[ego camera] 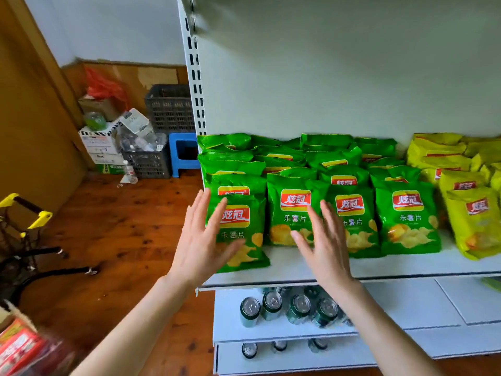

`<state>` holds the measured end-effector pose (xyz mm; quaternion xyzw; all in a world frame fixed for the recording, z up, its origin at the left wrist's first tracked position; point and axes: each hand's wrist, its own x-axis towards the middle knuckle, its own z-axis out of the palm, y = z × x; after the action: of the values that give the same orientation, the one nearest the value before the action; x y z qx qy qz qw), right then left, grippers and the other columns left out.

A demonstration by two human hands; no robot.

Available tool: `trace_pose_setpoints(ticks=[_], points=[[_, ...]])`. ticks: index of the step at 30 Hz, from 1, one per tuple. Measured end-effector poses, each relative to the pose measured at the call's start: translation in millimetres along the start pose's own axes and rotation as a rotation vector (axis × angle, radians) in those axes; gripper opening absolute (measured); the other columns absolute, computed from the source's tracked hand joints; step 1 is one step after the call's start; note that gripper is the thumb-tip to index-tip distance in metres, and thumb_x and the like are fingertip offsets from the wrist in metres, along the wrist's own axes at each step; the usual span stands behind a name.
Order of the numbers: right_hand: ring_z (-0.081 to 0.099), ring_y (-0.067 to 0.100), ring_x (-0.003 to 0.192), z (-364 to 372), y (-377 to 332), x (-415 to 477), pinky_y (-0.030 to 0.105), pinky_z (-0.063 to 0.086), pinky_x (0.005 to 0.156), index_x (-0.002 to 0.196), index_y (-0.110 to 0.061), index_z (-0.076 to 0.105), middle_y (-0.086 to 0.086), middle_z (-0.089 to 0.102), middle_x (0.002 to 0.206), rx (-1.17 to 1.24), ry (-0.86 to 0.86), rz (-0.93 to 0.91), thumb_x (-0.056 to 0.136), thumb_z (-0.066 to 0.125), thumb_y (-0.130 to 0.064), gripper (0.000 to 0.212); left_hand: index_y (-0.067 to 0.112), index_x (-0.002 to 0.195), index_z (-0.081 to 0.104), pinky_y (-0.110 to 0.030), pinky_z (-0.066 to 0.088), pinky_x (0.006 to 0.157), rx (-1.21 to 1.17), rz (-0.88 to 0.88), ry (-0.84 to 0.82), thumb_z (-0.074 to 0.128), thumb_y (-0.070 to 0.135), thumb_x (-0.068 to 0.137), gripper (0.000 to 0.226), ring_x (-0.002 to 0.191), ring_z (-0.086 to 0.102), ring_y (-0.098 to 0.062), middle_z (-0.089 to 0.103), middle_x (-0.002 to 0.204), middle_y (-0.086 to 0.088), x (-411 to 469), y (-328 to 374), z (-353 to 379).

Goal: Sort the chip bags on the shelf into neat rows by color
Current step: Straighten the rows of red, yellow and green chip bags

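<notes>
The left hand point(202, 240) and right hand point(324, 245) hover spread and empty, flanking the glossy green plastic chip bag point(244, 240) standing forward of its row on the white metal shelf point(379, 267), which probably needs pushing back level.

Green chip bags point(292, 213) (red logos), yellow bags point(471, 218)

Both forearms reach forward. The left hand point(202, 240) and right hand point(324, 244) face each other, fingers point(217, 213) straight and spread.
</notes>
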<state>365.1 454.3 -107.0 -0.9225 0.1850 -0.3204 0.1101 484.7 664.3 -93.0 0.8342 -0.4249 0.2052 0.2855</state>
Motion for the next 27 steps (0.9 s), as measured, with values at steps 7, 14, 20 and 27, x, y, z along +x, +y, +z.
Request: trace_pose_setpoints(ticks=[7, 14, 20, 27], points=[[0.042, 0.048, 0.124, -8.8, 47.7, 33.5, 0.070, 0.036, 0.090, 0.126, -0.005, 0.054, 0.031, 0.044, 0.134, -0.114, -0.191, -0.164, 0.059, 0.083, -0.042, 0.082, 0.015, 0.131, 0.055, -0.072, 0.029, 0.083, 0.431, 0.045, -0.255, 0.093, 0.038, 0.040, 0.102, 0.126, 0.039, -0.051, 0.045, 0.135, -0.032, 11.0, 32.3, 19.3], [0.040, 0.045, 0.127, -6.3, 48.5, 38.4, 0.063, 0.021, 0.098, 0.130, -0.008, 0.051, 0.029, 0.041, 0.137, -0.079, -0.187, -0.194, 0.060, 0.082, -0.043, 0.084, 0.019, 0.137, 0.036, -0.070, 0.021, 0.089, 0.471, 0.006, -0.211, 0.093, 0.028, 0.048, 0.107, 0.128, 0.035, -0.052, 0.038, 0.140, -0.033, 14.8, 35.8, 23.6], [0.038, 0.041, 0.129, -28.2, 74.7, 23.4, 0.054, 0.025, 0.102, 0.128, -0.005, 0.052, 0.027, 0.041, 0.138, 0.021, -0.115, -0.104, 0.074, 0.060, -0.044, 0.067, 0.018, 0.143, 0.032, -0.067, 0.014, 0.093, 0.399, -0.030, -0.224, 0.090, 0.029, 0.053, 0.107, 0.137, 0.015, -0.046, 0.023, 0.148, -0.031, 9.2, 34.4, 25.4], [0.012, 0.032, 0.141, -33.5, 108.0, 16.6, 0.034, 0.006, 0.112, 0.141, -0.004, 0.031, 0.020, 0.016, 0.151, 0.036, -0.159, -0.047, 0.082, 0.066, -0.030, 0.073, 0.017, 0.143, 0.031, -0.071, 0.018, 0.092, 0.350, -0.009, -0.203, 0.090, 0.027, 0.052, 0.109, 0.137, 0.011, -0.044, 0.020, 0.148, -0.029, 6.8, 31.4, 27.9]])
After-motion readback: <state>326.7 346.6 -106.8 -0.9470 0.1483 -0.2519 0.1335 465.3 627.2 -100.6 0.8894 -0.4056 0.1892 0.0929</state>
